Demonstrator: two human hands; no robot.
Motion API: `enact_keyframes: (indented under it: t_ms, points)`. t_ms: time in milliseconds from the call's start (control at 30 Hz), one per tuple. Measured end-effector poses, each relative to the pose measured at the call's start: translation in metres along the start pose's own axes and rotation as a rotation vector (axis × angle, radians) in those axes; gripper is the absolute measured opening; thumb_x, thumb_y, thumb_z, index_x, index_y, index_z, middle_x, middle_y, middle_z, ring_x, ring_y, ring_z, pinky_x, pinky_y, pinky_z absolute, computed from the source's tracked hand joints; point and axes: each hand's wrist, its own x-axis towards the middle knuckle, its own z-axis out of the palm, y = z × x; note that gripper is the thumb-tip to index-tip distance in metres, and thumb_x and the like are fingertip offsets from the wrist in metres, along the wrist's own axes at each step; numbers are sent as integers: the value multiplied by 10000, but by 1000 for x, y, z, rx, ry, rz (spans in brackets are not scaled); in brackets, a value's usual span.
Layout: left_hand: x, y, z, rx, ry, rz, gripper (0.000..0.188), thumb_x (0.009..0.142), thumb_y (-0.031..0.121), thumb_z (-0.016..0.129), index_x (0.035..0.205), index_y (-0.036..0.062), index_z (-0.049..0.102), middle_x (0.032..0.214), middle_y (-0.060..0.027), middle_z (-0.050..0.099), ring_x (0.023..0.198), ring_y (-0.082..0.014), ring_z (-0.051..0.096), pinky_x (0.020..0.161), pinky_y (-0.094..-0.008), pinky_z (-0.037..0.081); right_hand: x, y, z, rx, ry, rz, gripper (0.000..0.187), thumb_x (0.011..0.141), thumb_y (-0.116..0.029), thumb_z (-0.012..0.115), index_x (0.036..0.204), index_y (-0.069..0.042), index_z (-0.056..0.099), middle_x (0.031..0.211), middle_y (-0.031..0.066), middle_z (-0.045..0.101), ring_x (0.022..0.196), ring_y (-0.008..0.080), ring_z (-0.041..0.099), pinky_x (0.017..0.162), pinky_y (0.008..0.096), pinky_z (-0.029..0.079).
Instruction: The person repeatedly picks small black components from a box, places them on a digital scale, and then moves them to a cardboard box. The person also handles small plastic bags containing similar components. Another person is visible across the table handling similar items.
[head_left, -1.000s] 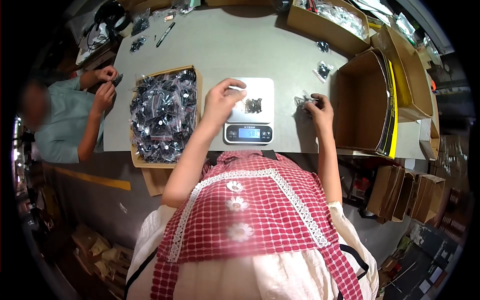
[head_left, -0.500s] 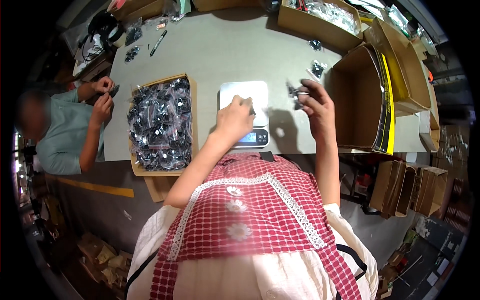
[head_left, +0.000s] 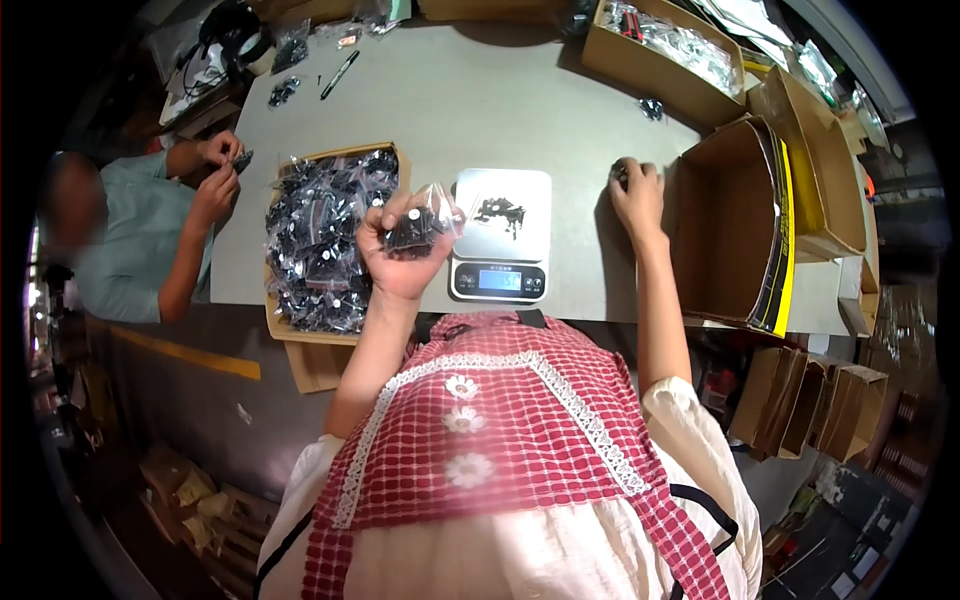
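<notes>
My left hand [head_left: 395,262], palm up, is closed around a clear plastic bag [head_left: 412,232] with small black parts inside. It is between the box of filled bags and the scale. Several loose black parts [head_left: 500,213] lie on the white plate of the digital scale [head_left: 473,240], whose display is lit. My right hand [head_left: 640,200] rests on the table to the right of the scale, its fingers curled over a small dark bundle [head_left: 621,171] that they mostly hide. A small bag of black parts [head_left: 651,108] lies on the table beyond that hand.
At left, a cardboard box [head_left: 402,170] is heaped with filled bags; a co-worker [head_left: 150,235] handles a small dark item beyond it. An open cardboard box [head_left: 725,225] bounds the right side. A marker [head_left: 340,75] and a box of clear bags [head_left: 665,70] are farther back.
My left hand has moved left off the scale and now holds up a bag, uncovering the black parts on the plate. My right hand has come down onto the table where a bag lay.
</notes>
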Motion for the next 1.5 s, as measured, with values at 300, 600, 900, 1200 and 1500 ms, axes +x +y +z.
enact_keyframes:
  t_ms: [300, 600, 900, 1200, 1500]
  points:
    - [27, -16, 27, 911, 305, -220, 197, 915, 81, 681, 1109, 54, 661, 936, -81, 680, 764, -151, 630, 518, -244, 458, -51, -34, -51, 1224, -199, 696, 413, 866, -73, 793, 1246, 16, 658, 925, 27, 660, 624, 50, 507, 535, 203, 371]
    - [40, -48, -4, 2551, 103, 26, 497, 837, 175, 725, 1321, 90, 649, 1323, -204, 590, 1083, -411, 676, 918, -482, 564, -48, -62, -73, 1254, -322, 459, 529, 877, -108, 796, 1334, 47, 579, 1032, 78, 654, 818, 113, 602, 675, 256, 486]
    - [19, -27, -5, 2675, 313, 102, 230, 843, 162, 655, 1036, 37, 643, 1095, -174, 651, 935, -397, 682, 806, -474, 565, 68, -15, -8, 319, -232, -66, 630, 875, -376, 753, 1392, -51, 597, 1435, 289, 510, 1248, 412, 584, 1050, 452, 498]
    - [-43, 49, 112, 2667, 459, 1153, 253, 829, 117, 686, 1078, 71, 669, 1052, -137, 677, 991, -365, 626, 883, -460, 509, 138, 66, 63, -251, 141, 65, 492, 944, -325, 655, 1425, -239, 589, 1590, 161, 432, 1386, 442, 452, 1116, 595, 345]
    - [-53, 92, 60, 2843, 565, 821, 425, 962, 367, 692, 1286, 93, 695, 1335, -159, 653, 1304, -409, 536, 1123, -504, 381, 13, -1, 30, 146, 249, -63, 341, 873, -182, 711, 1206, -108, 723, 1207, 169, 653, 1079, 371, 596, 929, 460, 520]
